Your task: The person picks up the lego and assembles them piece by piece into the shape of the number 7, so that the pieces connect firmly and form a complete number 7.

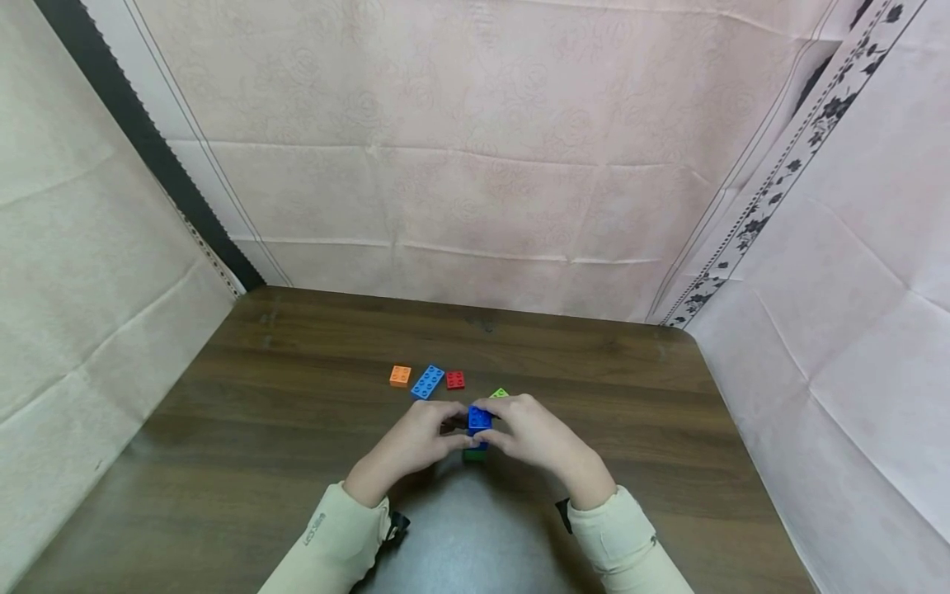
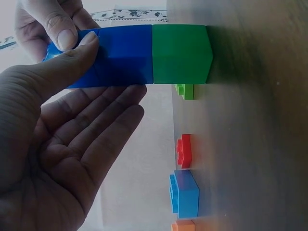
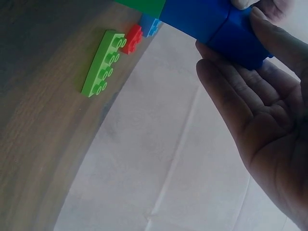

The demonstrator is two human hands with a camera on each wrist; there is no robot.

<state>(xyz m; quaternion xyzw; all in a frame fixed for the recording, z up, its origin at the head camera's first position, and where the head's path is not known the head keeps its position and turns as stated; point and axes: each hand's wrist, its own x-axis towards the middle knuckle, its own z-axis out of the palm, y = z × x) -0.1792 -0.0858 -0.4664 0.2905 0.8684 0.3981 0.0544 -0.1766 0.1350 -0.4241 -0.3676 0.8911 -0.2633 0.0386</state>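
Between my two hands a small tower of toy building bricks stands upright on the wooden table. At its bottom is a green brick, with a blue brick directly on it and another blue brick at the top. My left hand pinches the blue bricks from the left, thumb on the near side and fingers on the far side. From the right, my right hand holds the upper blue brick between thumb and fingers. Both thumbs almost meet on the near face in the left wrist view.
Behind the hands lie an orange brick, a light blue brick, a red brick and a long lime green brick, partly hidden by the right hand in the head view. Pale cloth walls enclose the table.
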